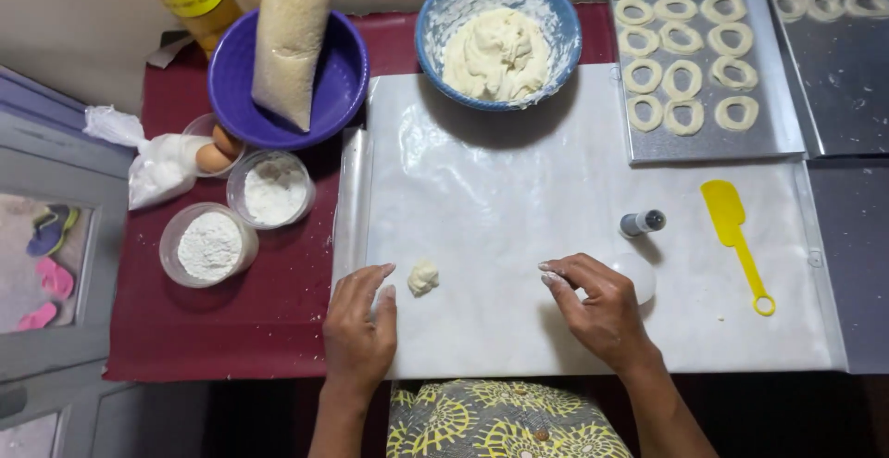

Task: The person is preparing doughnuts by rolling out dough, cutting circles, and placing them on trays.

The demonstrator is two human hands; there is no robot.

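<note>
Dough lump is seen near the front edge of the plastic sheet, just beside the open left hand. Nothing is gripped by the right hand, whose floured fingertips are loosely curled on the sheet.

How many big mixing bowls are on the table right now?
2. A purple bowl at the back left holds a bag of pale grains; a blue bowl to its right, above the white sheet, holds dough. None seems hidden.
</note>
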